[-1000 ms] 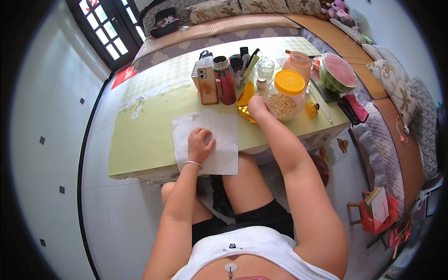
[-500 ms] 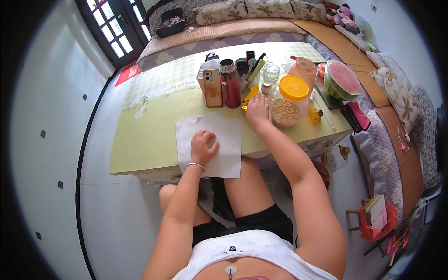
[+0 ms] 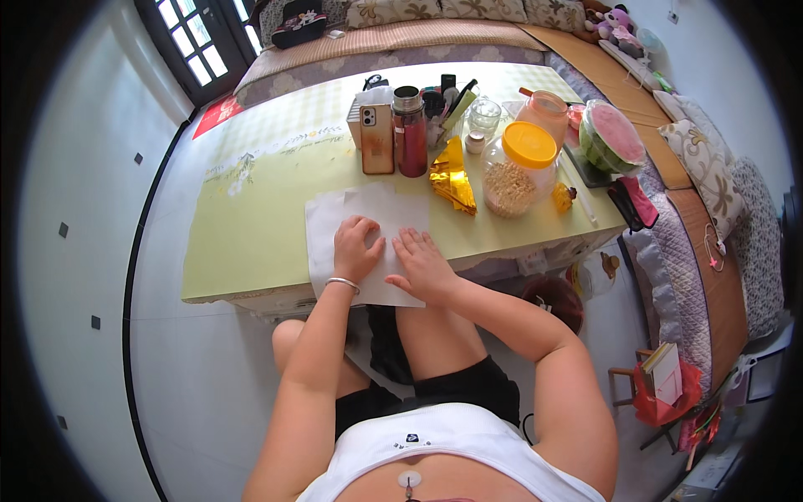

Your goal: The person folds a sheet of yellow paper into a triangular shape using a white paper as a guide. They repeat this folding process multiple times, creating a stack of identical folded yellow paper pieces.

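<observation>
A white sheet of paper [image 3: 335,209] lies on the table near its front edge, and its near end hangs past the edge. On the sheet rests my left hand [image 3: 357,249], loosely curved, its thumb apart from the fingers and nothing visible between them. My right hand [image 3: 424,266] lies flat on the paper's right side with its fingers stretched out, close beside the left. Beyond the right hand is a piece of crumpled gold foil [image 3: 454,180], apart from both hands.
Behind the paper stand a phone [image 3: 376,138] and a red vacuum flask [image 3: 410,138]. To the right are a yellow-lidded jar [image 3: 508,186] of pale pieces, a small gold foil scrap [image 3: 564,197], an orange-tinted jar [image 3: 545,117] and a cut watermelon [image 3: 609,142].
My right hand has left the gold foil and come back toward me onto the paper. The foil now shows in full. My left hand has stayed on the sheet.
</observation>
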`<action>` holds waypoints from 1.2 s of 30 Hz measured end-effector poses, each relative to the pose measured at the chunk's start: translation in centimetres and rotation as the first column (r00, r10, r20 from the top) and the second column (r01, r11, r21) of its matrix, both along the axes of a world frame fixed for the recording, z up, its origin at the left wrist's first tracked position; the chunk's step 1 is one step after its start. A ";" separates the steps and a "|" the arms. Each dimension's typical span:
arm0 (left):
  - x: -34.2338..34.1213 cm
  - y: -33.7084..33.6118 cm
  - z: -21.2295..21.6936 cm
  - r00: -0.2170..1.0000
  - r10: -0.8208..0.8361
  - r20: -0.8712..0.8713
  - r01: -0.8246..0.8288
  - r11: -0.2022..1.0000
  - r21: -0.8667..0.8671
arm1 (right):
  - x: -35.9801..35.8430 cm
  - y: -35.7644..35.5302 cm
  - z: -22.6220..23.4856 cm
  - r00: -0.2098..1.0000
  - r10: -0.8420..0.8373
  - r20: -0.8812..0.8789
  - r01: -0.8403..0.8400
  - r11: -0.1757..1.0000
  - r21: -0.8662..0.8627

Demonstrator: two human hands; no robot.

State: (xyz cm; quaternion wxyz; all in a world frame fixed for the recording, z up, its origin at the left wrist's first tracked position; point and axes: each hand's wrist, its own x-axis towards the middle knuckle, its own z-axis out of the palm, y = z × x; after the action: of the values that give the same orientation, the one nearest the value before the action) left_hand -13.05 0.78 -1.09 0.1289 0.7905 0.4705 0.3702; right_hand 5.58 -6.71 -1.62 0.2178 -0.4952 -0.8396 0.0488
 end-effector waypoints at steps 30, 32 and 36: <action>-13.3 -3.8 4.2 0.905 -0.398 0.150 0.424 0.823 -0.377 | -0.1 1.5 4.0 0.953 0.291 -0.086 -0.301 0.868 -0.395; -13.5 -3.9 3.9 0.890 -0.442 0.113 0.449 0.807 -0.384 | 0.0 2.6 3.3 0.934 0.290 -0.208 -0.353 0.838 -0.416; -14.2 -4.2 4.4 0.822 -0.474 0.316 0.566 0.743 -0.357 | -1.3 3.6 4.5 0.878 0.262 -0.400 -0.428 0.803 -0.414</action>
State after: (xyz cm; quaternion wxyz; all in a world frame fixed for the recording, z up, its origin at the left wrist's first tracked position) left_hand -27.28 -3.42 3.33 0.4480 0.7987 0.2845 0.2835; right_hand 4.31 -3.07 2.87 0.2064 -0.3554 -0.8287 0.3800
